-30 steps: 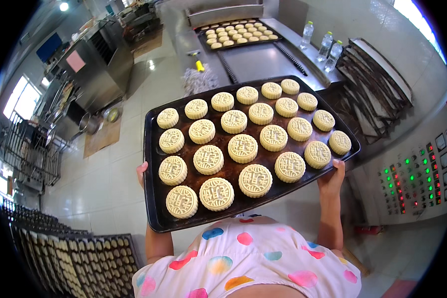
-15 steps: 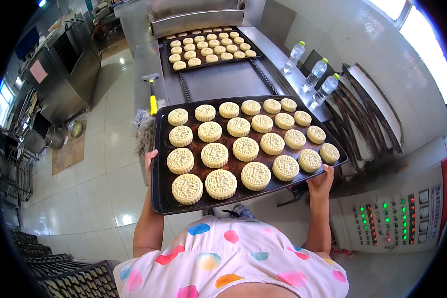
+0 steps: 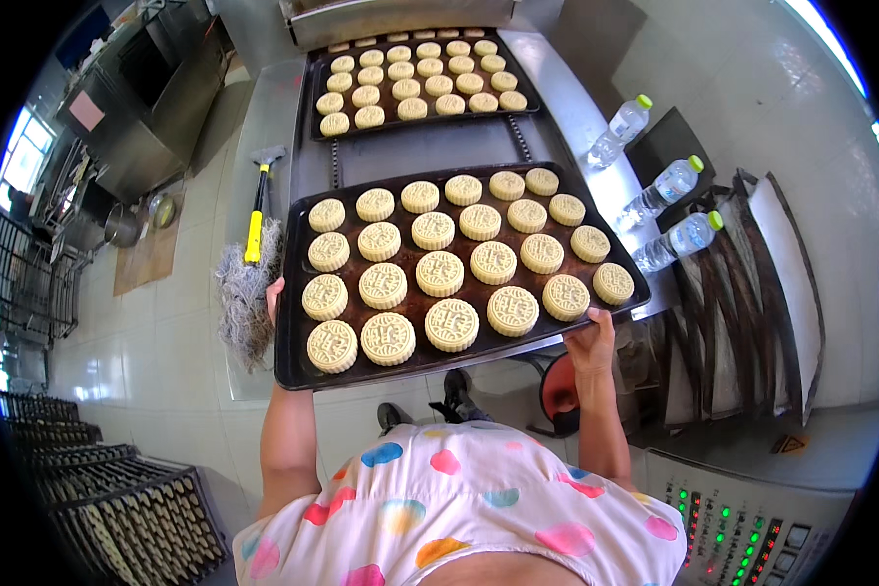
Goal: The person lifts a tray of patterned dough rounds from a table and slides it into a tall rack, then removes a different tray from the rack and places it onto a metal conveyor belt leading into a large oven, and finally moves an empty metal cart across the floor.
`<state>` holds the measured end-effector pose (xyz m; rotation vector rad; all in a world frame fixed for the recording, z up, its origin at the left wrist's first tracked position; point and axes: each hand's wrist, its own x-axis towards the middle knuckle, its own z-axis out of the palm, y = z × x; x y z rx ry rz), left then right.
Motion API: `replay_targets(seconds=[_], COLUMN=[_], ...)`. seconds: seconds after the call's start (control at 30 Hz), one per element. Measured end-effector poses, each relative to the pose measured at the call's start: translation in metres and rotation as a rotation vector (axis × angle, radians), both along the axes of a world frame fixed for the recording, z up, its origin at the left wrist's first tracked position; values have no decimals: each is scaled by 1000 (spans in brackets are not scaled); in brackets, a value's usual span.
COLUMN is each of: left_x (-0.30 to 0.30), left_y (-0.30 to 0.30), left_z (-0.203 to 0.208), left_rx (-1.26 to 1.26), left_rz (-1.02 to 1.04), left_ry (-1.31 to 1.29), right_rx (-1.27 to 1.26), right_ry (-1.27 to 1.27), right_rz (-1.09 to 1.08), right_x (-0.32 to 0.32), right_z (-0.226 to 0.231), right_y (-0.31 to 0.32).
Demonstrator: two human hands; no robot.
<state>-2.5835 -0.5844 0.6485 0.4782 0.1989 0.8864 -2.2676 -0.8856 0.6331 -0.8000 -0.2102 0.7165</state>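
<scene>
"While you are facing the steel bed (image 3: pixel 420 161), what is changing?"

"My dark tray (image 3: pixel 417 307) is now reaching over its near end, closer than a moment ago to the far tray (image 3: pixel 430 122). Only a short strip of steel and chain (image 3: pixel 520 139) is showing between them, so, as I'm judging it, most of the carrying is lying behind me."

"How are you gripping it?"

"Both hands are clasping the rim: my left hand (image 3: pixel 275 293) is holding the left side, mostly hiding behind it, and my right hand (image 3: pixel 591 340) is gripping by the near right corner. Whether the underside is touching the bed, I'm not able to tell."

"And the load?"

"Pale yellow pastries (image 3: pixel 451 324) are sitting in four rows of six, round and thick, fluting running around their sides, raised patterns covering their tops. Brown, stained metal is showing between them."
</scene>
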Motion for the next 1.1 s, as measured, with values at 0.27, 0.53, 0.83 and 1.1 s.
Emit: replay_targets(seconds=[0.27,0.53,0.83,1.1], left_x=[-19,-27,21,31], left_y=[-50,-64,1,43], left_z=[0,-23,18,35], left_rx=[-268,-428,-365,-377], left_rz=[-64,11,67,32], left_ry=[97,172,98,255], right_rx=[-45,27,22,32], right_ry=[194,302,358,345], right_rz=[97,216,240,291], right_x=[7,19,71,95], right_z=[12,14,29,38], right_y=[1,13,103,146])
